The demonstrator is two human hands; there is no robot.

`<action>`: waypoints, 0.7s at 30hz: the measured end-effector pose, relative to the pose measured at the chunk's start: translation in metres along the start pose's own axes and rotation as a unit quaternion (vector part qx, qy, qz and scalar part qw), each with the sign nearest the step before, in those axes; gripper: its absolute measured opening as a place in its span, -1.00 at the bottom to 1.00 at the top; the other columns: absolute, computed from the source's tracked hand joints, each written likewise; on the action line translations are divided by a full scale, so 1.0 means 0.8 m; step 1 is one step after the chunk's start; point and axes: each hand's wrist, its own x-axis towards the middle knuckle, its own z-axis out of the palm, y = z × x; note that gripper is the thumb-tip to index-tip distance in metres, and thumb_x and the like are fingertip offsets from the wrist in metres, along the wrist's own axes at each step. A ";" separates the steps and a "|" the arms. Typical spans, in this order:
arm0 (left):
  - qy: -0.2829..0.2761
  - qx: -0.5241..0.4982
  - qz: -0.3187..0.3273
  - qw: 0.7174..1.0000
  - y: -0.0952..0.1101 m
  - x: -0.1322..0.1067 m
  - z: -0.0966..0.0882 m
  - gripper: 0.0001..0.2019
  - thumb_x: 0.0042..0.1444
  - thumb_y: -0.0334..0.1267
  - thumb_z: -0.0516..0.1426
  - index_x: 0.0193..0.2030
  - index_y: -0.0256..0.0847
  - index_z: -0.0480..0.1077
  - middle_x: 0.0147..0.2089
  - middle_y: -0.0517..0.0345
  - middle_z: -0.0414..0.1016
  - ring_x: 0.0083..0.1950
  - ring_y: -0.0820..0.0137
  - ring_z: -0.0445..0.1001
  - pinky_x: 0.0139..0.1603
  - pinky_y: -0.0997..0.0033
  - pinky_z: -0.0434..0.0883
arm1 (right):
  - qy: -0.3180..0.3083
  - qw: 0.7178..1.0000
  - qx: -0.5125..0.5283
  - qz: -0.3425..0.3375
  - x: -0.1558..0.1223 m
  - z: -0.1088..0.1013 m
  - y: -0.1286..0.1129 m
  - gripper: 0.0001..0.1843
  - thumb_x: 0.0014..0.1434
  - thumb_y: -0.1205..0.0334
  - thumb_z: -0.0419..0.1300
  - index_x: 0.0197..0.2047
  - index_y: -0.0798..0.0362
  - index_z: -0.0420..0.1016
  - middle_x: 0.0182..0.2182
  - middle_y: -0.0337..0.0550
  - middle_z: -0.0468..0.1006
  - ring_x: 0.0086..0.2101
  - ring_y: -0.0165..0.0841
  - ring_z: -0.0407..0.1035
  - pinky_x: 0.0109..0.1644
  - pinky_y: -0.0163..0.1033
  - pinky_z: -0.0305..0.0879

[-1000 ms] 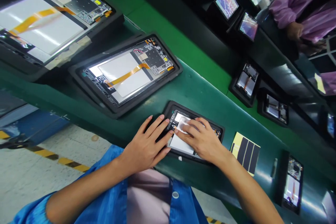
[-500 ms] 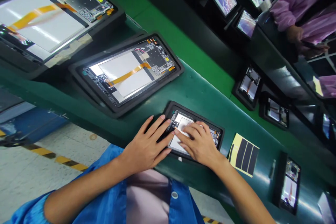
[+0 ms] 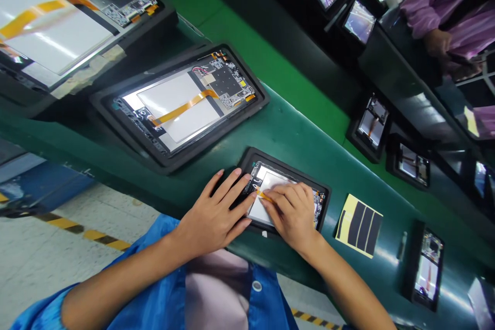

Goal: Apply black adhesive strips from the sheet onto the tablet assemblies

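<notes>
An opened tablet (image 3: 266, 180) in a black tray lies at the near edge of the green conveyor belt (image 3: 294, 139). My left hand (image 3: 216, 214) rests flat on the tray's left end, fingers spread. My right hand (image 3: 294, 211) lies over the tablet's white back panel with its fingers curled and pressed against an orange flex cable (image 3: 263, 195) near the tablet's left edge. Whether the cable is pinched or only pressed down is unclear.
Two larger opened tablets in trays (image 3: 181, 105) (image 3: 58, 31) sit to the left. A yellow sheet with black strips (image 3: 359, 224) lies right of my hand. More trays (image 3: 425, 265) (image 3: 373, 121) sit further right. A person in a pink sleeve (image 3: 444, 5) works across the line.
My right hand slid back toward me over the panel and its fingers curled from flat onto the orange flex cable. The left hand stayed put.
</notes>
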 end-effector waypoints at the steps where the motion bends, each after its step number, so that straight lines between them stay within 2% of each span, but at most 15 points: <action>1: 0.000 0.001 -0.001 1.000 0.000 0.000 0.000 -0.55 0.36 -0.02 0.11 0.30 -0.12 0.44 0.44 -0.15 0.34 0.52 -0.04 0.18 0.51 -0.18 0.12 | 0.001 1.000 0.006 0.002 0.001 0.000 0.000 -0.93 0.41 0.24 0.26 -0.09 0.03 0.55 -0.25 -0.16 0.65 -0.21 -0.28 0.47 -0.01 -0.09 0.20; 13: -0.010 0.009 -0.002 1.000 0.000 0.000 0.001 -0.51 0.36 0.00 0.11 0.35 -0.09 0.39 0.48 -0.13 0.29 0.53 -0.04 0.17 0.52 -0.18 0.08 | -0.010 0.999 0.032 0.012 0.005 0.002 0.003 -0.94 0.43 0.25 0.24 -0.11 0.00 0.55 -0.25 -0.20 0.66 -0.21 -0.32 0.46 0.03 -0.10 0.19; 21: -0.008 0.004 -0.005 1.000 0.000 0.000 0.002 -0.52 0.37 -0.03 0.10 0.35 -0.13 0.39 0.48 -0.15 0.29 0.53 -0.05 0.16 0.52 -0.18 0.08 | -0.030 0.998 -0.030 -0.042 -0.005 -0.004 0.002 -0.73 0.44 0.16 0.19 0.15 -0.02 0.52 -0.08 -0.11 0.65 -0.10 -0.23 0.41 0.16 0.01 0.15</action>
